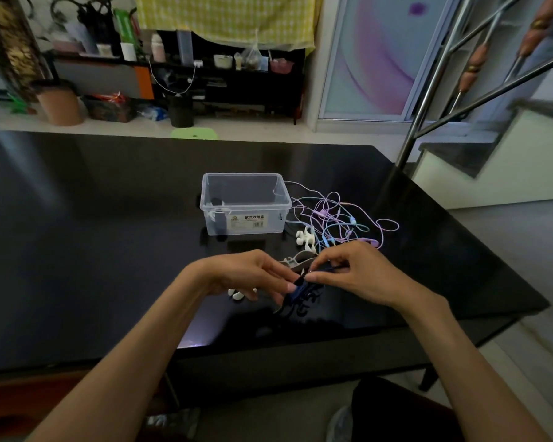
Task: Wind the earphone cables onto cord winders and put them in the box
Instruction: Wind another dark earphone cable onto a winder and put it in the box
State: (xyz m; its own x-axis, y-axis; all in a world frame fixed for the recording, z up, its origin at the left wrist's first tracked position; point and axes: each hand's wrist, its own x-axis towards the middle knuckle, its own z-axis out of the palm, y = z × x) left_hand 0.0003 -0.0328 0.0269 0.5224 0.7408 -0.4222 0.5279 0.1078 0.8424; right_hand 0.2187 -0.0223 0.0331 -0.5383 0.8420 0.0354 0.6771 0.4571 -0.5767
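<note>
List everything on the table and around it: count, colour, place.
box: one, clear plastic, table centre, something white and dark inside
earphone cables: a tangle, count unclear, pink, purple and blue, right of the box
white cord winder: one, between box and tangle
grey cord winder: one, just beyond the hands
white piece: one, under the left hand, partly hidden
dark blue winder: one, held in both hands
table: one, glossy black
left hand: pinches the dark blue winder
right hand: pinches it too
</note>
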